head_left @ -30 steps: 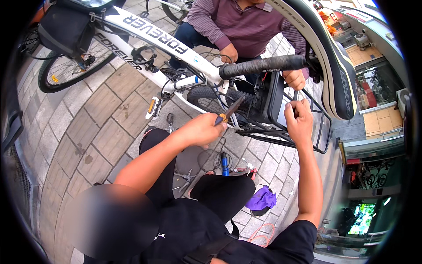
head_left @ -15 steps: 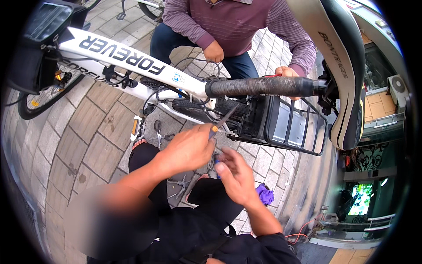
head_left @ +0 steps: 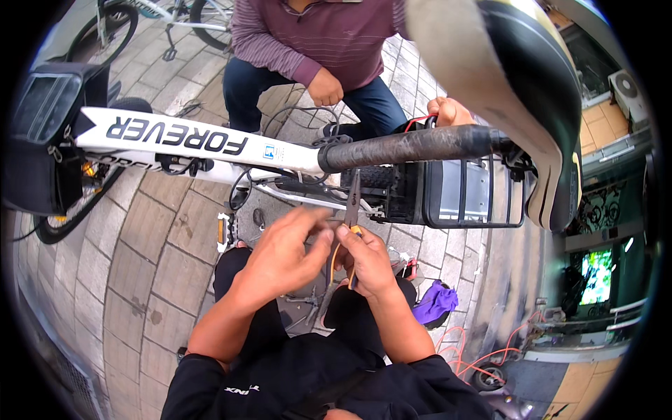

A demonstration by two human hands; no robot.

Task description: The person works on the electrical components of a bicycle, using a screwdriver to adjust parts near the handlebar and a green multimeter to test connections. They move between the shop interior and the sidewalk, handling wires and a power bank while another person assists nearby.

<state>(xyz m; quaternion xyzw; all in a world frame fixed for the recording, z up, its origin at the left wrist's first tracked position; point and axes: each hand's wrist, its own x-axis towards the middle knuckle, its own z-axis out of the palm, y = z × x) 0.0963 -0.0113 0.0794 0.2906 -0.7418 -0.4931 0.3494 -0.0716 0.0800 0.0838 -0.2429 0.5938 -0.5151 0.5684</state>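
Okay, so from here the right hand [head_left: 367, 263] is gripping yellow-handled pliers [head_left: 353, 203], tips toward the white bike [head_left: 199, 136]. Left hand [head_left: 283, 255]'s loosely spread just beside them, kinda blurry.

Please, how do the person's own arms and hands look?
The left hand and right hand wear no gloves. The forearms are bare, with no watch visible. The short sleeves are black; the black shirt carries a white marking.
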